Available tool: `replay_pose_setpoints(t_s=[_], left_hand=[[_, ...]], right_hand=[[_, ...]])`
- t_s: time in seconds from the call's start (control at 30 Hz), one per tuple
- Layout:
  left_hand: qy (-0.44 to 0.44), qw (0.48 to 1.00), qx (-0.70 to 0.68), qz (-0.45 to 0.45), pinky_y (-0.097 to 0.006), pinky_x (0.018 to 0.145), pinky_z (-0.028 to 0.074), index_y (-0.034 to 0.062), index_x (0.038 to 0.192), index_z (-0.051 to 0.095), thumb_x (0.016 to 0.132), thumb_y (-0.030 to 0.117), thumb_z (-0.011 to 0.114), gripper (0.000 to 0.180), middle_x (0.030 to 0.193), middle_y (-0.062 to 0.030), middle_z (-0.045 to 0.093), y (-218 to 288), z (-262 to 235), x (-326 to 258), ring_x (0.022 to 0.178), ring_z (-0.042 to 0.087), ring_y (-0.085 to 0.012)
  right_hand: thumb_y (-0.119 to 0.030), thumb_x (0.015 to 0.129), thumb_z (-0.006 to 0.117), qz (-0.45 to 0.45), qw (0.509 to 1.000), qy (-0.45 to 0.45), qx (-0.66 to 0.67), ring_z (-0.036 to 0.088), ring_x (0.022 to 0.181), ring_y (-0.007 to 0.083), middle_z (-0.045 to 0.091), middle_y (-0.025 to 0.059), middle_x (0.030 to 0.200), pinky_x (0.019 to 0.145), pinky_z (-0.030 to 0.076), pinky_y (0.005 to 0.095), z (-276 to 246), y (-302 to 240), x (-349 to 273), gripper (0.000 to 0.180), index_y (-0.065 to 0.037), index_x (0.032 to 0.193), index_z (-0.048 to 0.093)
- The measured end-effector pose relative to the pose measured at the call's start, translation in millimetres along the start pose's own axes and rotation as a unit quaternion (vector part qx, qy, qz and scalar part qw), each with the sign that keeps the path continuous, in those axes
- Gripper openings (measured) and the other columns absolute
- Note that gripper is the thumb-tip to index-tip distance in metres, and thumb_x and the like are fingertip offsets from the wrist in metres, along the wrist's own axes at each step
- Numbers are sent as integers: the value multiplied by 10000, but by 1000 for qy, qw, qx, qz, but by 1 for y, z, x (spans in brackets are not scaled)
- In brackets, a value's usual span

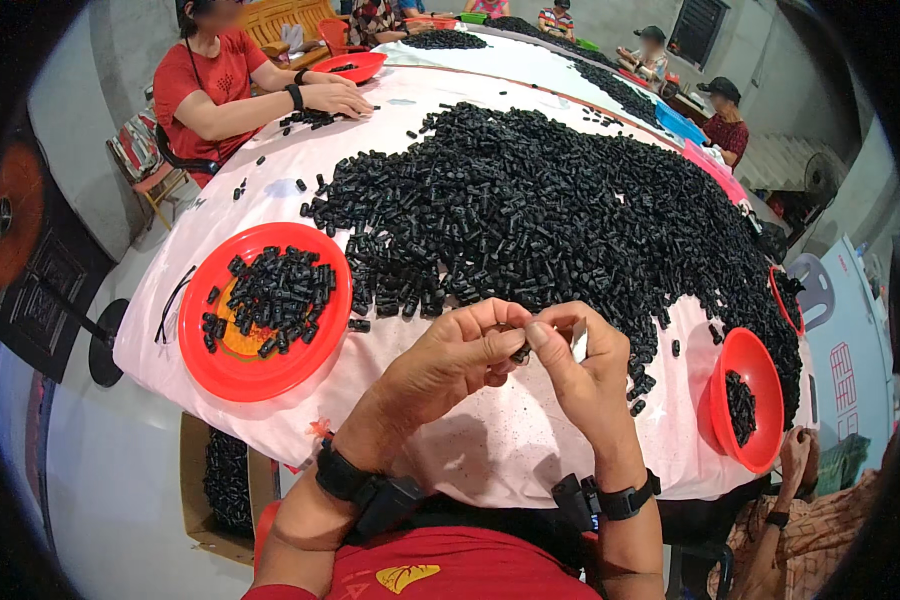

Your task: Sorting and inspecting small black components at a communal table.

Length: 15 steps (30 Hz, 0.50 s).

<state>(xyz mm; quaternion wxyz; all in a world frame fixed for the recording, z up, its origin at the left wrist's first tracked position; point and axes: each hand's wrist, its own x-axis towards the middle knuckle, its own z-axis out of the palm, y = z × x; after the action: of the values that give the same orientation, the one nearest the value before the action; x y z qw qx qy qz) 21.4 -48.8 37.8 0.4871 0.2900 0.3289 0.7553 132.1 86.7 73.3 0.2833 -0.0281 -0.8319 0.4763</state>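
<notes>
White-clothed table (pixel 490 450), black-piece heap (pixel 550 210), red bowls (pixel 265 310)

Long white-clothed table (pixel 530 440), pale floor (pixel 110 490), wooden bench (pixel 280 18), standing fan (pixel 822 176)

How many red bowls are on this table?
4: one left of the hands, one at the right edge, a rim behind it, one far left. More may be hidden.

The small black piece (pixel 521 352) pinched between both hands is mostly hidden by fingertips (pixel 538 335).
</notes>
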Motion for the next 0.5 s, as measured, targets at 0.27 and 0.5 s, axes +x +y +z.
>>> replay_pose_setpoints(t_s=[0.27, 0.5], left_hand=[[9, 999, -48, -13, -204, 705, 456, 101, 1108, 547, 930, 228, 604, 226, 859, 52, 582, 2, 0, 0, 736, 545, -42], [36, 998, -32, 47, -190, 713, 452, 50, 1182, 549, 931, 189, 601, 292, 861, 28, 593, 4, 12, 1, 768, 543, -51]], right_hand=[[-98, 879, 605, -4, 999, -24, 35, 556, 723, 66, 648, 24, 825, 646, 450, 230, -2, 0, 1, 128, -5, 964, 629], [-133, 891, 618, 39, 998, 36, 42, 551, 724, 59, 641, 32, 819, 644, 441, 219, -1, 2, -1, 136, -8, 943, 621]])
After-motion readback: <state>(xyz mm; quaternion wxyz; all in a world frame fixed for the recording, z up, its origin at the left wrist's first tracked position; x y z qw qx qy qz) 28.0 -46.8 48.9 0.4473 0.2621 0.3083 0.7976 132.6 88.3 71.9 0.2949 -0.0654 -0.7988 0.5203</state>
